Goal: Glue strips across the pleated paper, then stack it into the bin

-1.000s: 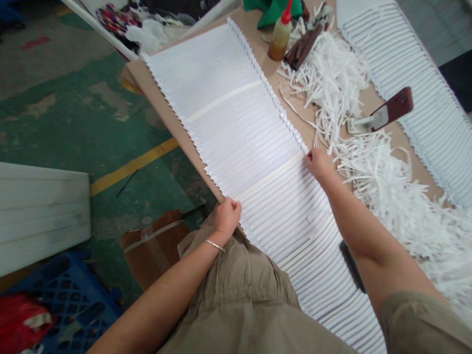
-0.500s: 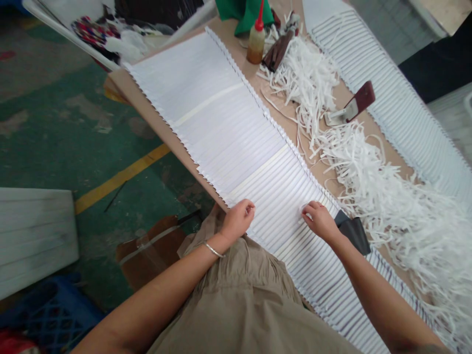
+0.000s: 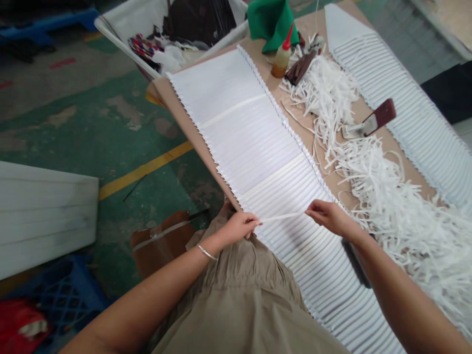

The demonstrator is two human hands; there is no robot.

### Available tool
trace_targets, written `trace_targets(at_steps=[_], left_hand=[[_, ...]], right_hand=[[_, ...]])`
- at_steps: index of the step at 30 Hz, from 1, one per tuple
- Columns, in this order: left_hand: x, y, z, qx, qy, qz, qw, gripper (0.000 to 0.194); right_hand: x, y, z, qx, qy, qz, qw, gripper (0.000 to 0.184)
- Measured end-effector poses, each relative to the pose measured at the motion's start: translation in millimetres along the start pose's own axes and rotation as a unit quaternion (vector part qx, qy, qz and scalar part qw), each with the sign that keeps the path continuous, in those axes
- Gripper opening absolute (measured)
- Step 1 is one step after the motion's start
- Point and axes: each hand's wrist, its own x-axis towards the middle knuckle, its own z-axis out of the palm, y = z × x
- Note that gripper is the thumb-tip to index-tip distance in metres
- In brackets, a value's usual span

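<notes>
A thin white strip (image 3: pixel 282 216) is stretched between my two hands, above a long row of overlapping white strips (image 3: pixel 258 142) on the brown tabletop. My left hand (image 3: pixel 245 226), with a bangle at the wrist, pinches one end near the table's front edge. The other end sits between the closed fingers of my right hand (image 3: pixel 322 216), over the row's far side. Beneath my right forearm lies a dark object (image 3: pixel 356 263), partly hidden and blurred. Two yellowish strips cross the row farther along.
A tangled heap of white strips (image 3: pixel 379 182) covers the table's middle. Near it stand a dark red phone on a stand (image 3: pixel 379 118), a red-tipped bottle (image 3: pixel 281 59) and a green cloth (image 3: pixel 271 24). Beyond runs a second row of strips (image 3: pixel 405 93). A white bin (image 3: pixel 114 29) adjoins the table's end.
My right hand left the row's far edge and came nearer, and both hands met the white strip, which is now pulled straight between them. The view has also shifted.
</notes>
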Motion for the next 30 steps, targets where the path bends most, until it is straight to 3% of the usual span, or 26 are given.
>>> trace_targets(at_steps=[3, 7, 13, 19, 24, 30], left_hand=[[-4.8, -23.1, -16.6, -0.001, 0.085, -0.011, 0.996, 0.030], [5.4, -44.5, -22.4, -0.029, 0.161, -0.023, 0.986, 0.026], [35.7, -49.5, -22.9, -0.053, 0.279, -0.055, 0.957, 0.015], [56.3, -44.9, -21.4, -0.038, 0.314, -0.088, 0.945, 0.011], [68.5, -48.0, -20.8, 0.028, 0.355, -0.094, 0.930, 0.016], [75.5, -51.2, -19.4, 0.035, 0.357, -0.083, 0.930, 0.013]], right_hand=[[24.7, 12.6, -10.3, -0.008, 0.012, 0.006, 1.000, 0.037], [61.3, 20.4, -21.9, -0.034, 0.007, -0.006, 0.999, 0.034], [109.1, 24.8, -47.7, -0.111, 0.080, 0.046, 0.990, 0.036], [139.0, 25.5, -68.4, -0.136, 0.090, 0.026, 0.986, 0.026], [152.1, 25.7, -78.0, -0.119, 0.137, 0.065, 0.981, 0.020], [166.1, 30.7, -85.1, -0.130, 0.142, 0.065, 0.979, 0.011]])
